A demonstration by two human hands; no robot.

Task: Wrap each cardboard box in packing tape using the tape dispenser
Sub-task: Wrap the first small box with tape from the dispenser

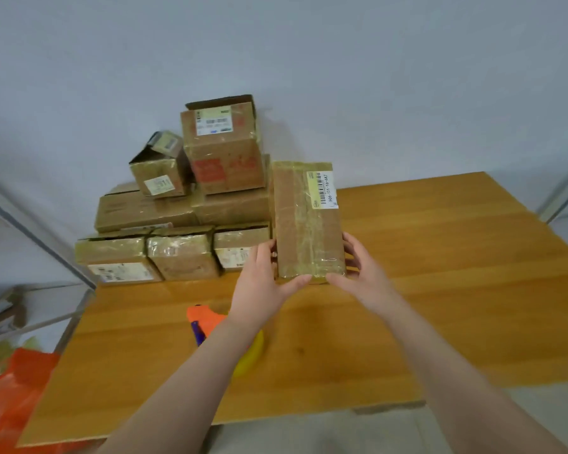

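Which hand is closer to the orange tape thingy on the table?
Left. The left hand grips the taped cardboard box just beyond the tape dispenser; the right hand grips the box's far side.

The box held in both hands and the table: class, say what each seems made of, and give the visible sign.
Box: brown matte cardboard, wrapped in what looks like clear glossy tape; wrinkled film and glare show on its face. Table: wood or wood-look laminate, smooth with a low sheen; long grain bands show, but which cannot be told.

Your box [305,224] is brown with a white barcode label [323,190]. Your tape dispenser [207,317] is orange, yellow and purple. The table [440,257] is honey wood-grain.
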